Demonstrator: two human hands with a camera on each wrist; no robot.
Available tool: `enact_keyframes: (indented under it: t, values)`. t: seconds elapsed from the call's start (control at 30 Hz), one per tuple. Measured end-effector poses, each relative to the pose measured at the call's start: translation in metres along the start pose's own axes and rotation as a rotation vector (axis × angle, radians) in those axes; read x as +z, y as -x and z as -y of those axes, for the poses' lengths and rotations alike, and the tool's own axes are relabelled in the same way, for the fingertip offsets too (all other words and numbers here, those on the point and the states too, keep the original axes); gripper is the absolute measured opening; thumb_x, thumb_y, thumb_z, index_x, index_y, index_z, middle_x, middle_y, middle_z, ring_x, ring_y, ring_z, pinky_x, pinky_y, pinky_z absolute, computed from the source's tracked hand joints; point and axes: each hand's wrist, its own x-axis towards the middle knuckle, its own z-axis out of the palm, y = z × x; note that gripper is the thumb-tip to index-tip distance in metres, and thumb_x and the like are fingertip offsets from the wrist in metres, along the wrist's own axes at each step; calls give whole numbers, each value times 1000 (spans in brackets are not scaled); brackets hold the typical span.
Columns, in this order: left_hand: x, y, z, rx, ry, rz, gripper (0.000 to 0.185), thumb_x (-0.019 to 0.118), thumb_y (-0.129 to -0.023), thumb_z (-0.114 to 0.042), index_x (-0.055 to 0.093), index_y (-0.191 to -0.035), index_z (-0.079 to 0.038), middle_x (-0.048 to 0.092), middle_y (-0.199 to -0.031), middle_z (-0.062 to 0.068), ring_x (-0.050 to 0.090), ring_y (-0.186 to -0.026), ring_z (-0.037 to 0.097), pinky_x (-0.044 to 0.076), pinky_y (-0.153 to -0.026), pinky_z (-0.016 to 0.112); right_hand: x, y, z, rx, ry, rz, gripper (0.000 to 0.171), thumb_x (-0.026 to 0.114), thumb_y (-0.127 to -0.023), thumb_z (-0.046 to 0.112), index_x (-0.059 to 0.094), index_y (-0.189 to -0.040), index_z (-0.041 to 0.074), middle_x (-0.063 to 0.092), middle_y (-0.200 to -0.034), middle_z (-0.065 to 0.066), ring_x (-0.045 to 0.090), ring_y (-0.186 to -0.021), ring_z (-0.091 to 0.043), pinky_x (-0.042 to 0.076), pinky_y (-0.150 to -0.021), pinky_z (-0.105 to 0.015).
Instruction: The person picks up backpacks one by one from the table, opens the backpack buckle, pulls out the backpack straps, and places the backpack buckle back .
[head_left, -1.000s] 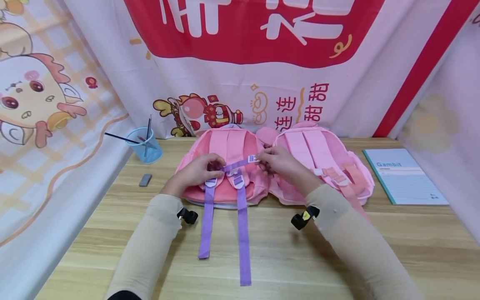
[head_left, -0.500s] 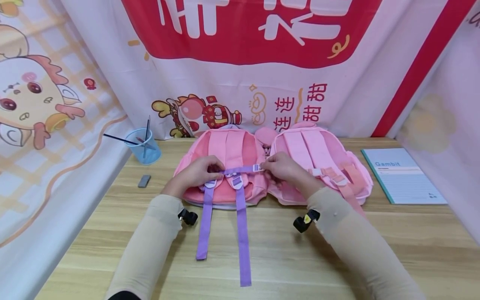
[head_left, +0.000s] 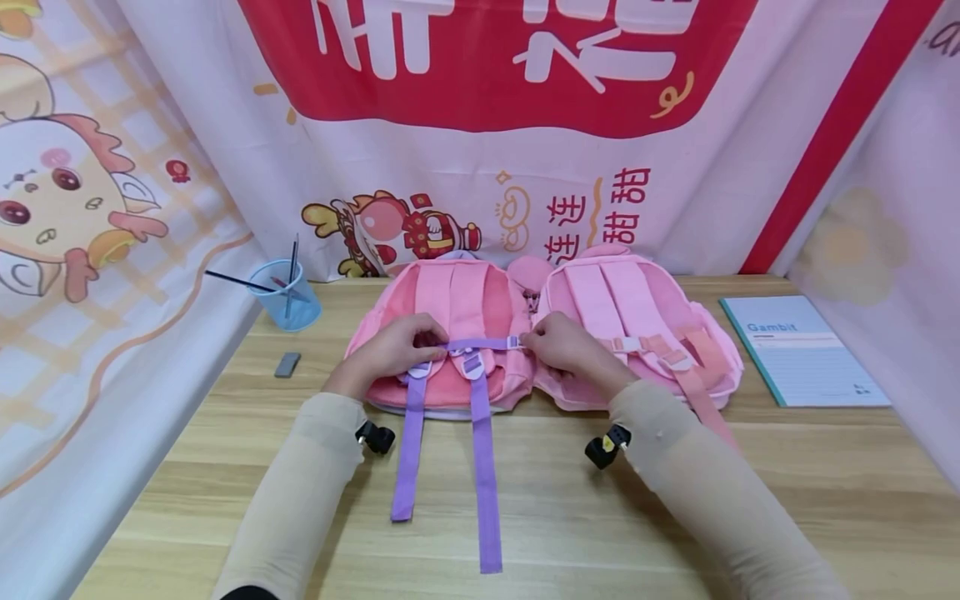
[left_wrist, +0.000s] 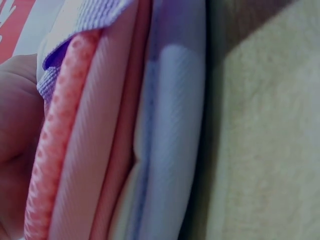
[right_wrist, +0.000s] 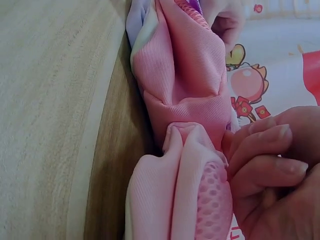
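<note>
While the short purple woven strap (head_left: 482,343) runs nearly level between the two hands, the left hand (head_left: 397,343) pinches its one end and the right hand (head_left: 564,346) pinches the other, at a small white plastic buckle (head_left: 514,342). Under this grip lies the backpack of pink fabric and coral mesh (head_left: 468,292), from which two long purple woven straps (head_left: 487,475) lead toward the person. Partly under the right hand is a light pink fabric backpack (head_left: 636,292). Farther right lies a white-and-teal notebook (head_left: 810,362); left of the grip, a translucent blue cup (head_left: 303,311).
</note>
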Motion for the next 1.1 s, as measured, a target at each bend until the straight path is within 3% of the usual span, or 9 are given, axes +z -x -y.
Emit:
enact_keyframes:
  t: [0.2,0.47,0.63,0.87,1.1]
  values:
    - [1,1,1,12,-28,4,18,74,-104,-19,73,-120,-14,73,-117,5,65,-111,22,54,-107,46,-1,2,0,16,30,1,40,57,-111,32,69,-81,9,52,-57,3,49,-48,-9,40,-46,-24]
    - [1,3,-6,-12,-42,27,19,74,-104,-21,72,-122,-15,72,-118,5,63,-109,23,53,-106,45,-14,10,-11,-40,-118,28,37,56,-111,31,74,-95,3,62,-66,-2,55,-54,-13,46,-50,-26]
    - [-4,0,-15,-35,-37,29,23,74,-105,-25,71,-126,-15,71,-118,5,62,-108,23,52,-104,45,-33,16,-24,-106,-47,3,32,55,-112,30,74,-102,6,67,-81,-6,61,-69,-17,53,-62,-28]
    - [-5,0,-26,-15,-37,-13,24,74,-105,-25,72,-126,-13,71,-119,7,63,-108,25,53,-101,44,-52,29,-39,-124,8,-38,30,57,-112,31,76,-117,7,70,-95,-11,64,-79,-21,55,-72,-30]
    - [-4,-3,-41,15,-23,-52,27,73,-105,-25,72,-128,-11,72,-121,7,64,-112,26,53,-105,48,-69,40,-48,-188,20,-89,27,60,-111,27,76,-114,5,73,-101,-11,64,-90,-23,56,-81,-32]
